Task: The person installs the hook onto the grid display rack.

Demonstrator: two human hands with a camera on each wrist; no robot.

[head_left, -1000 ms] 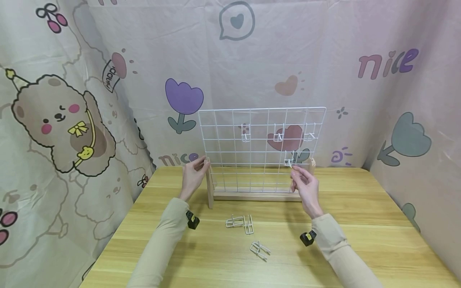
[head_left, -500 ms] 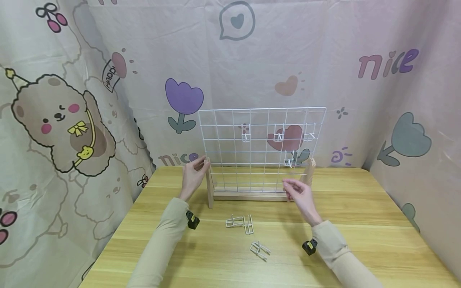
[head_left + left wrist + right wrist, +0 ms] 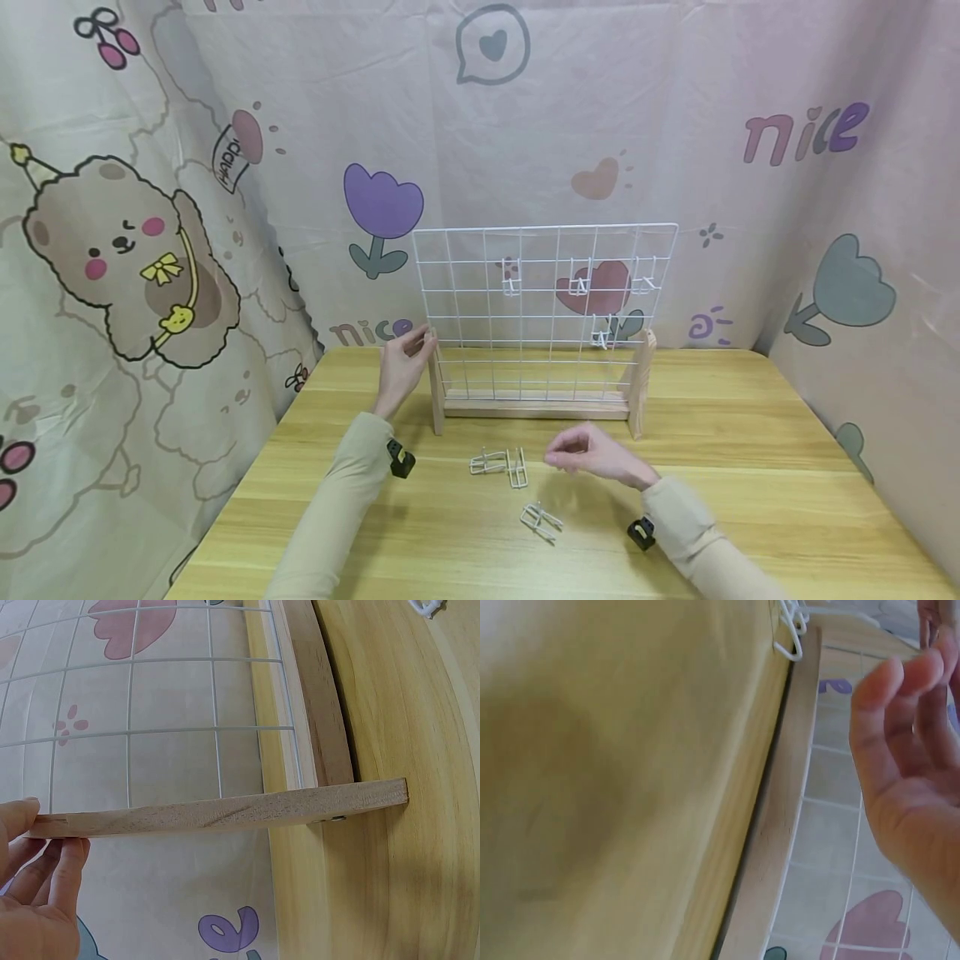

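A white wire grid panel (image 3: 491,317) stands upright in a wooden stand. My left hand (image 3: 401,367) pinches the top of the stand's left wooden post (image 3: 225,814), thumb on one side and fingers on the other in the left wrist view. My right hand (image 3: 592,457) hovers above the table, loosely curled and holding nothing. Left of it lie two white wire hooks side by side, one lengthwise (image 3: 489,463) and one upended toward the grid (image 3: 518,468). A third loose hook (image 3: 541,522) lies nearer the front. Several hooks hang on the grid, including a lower right one (image 3: 600,339).
The stand's wooden base bar (image 3: 536,411) runs between the posts; the right post (image 3: 641,387) is unheld. Everything stands on a wood-grain table (image 3: 750,467). A printed curtain (image 3: 300,167) closes off the back and both sides.
My right hand has left the lower right hook on the grid and come down and left toward the loose hooks. My left hand stays on the post.
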